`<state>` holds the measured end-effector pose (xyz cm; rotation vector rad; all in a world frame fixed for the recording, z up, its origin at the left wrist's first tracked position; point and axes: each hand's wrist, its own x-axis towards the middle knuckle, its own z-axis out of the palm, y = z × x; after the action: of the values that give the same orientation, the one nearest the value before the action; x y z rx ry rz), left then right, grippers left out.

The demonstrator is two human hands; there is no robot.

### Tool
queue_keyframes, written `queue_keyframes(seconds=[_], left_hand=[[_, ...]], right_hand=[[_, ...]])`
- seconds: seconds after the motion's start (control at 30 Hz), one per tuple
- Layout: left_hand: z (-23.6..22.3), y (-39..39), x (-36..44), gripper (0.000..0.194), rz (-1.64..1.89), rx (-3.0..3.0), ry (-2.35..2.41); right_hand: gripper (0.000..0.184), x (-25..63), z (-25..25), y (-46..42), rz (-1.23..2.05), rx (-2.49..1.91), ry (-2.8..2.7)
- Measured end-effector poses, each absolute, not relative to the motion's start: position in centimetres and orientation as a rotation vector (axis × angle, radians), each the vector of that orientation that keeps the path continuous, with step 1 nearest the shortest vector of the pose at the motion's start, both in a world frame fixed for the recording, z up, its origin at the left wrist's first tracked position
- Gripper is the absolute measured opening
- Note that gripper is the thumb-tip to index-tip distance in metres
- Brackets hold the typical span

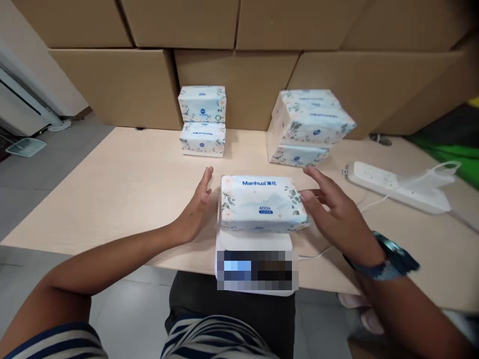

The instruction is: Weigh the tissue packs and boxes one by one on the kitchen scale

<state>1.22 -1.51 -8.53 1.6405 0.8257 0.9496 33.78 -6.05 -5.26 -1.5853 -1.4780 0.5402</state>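
Observation:
A white tissue pack (262,202) with blue print lies on a small white scale (254,244) at the table's near edge. My left hand (196,209) stands on edge just left of the pack, fingers stretched out, a small gap between them and the pack. On the pack's right side, my right hand (333,209) is open too, its fingertips at or touching the right end. Neither hand holds anything. A blue watch (389,259) is on my right wrist.
Two tissue packs (202,122) are stacked at the back centre, and a leaning pile of tissue packs (307,127) stands to their right. A white power strip (396,187) with cables lies at the right. Cardboard boxes (239,70) wall off the light wooden table (112,189).

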Motion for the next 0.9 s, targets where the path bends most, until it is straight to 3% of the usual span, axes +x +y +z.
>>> queue_keyframes(seconds=[0.1, 0.2, 0.33, 0.47, 0.63, 0.8, 0.9], left_hand=[[-7.7, -1.9, 1.2, 0.092, 1.002, 1.632, 0.975], [-7.0, -3.2, 1.2, 0.089, 1.041, 1.481, 1.023], [-7.6, -5.8, 1.1, 0.091, 0.93, 1.531, 0.992], [-8.1, -7.7, 1.5, 0.088, 0.855, 1.682, 0.786], [-4.1, -6.4, 1.2, 0.117, 0.935, 1.903, 0.478], [3.7, 0.9, -1.1, 0.092, 1.423, 1.996, 0.587], [5.2, 6.9, -1.9, 0.085, 1.513, 1.946, 0.622]], right_hand=[[0.068, 34.6, -4.5, -8.1, 0.459, -1.425, -1.368], [0.067, 34.9, -6.0, -9.7, 0.635, -1.229, -1.148], [0.061, 34.9, -9.5, -10.6, 0.795, -1.314, -0.884], [0.075, 33.3, -10.6, -11.7, 0.81, -1.387, -1.035], [0.128, 28.0, -5.7, -10.3, 0.87, -1.175, -1.678], [0.126, 24.0, 2.4, 0.0, 0.52, -0.861, -1.914], [0.112, 21.8, 3.8, 7.3, 0.327, -0.995, -1.926]])
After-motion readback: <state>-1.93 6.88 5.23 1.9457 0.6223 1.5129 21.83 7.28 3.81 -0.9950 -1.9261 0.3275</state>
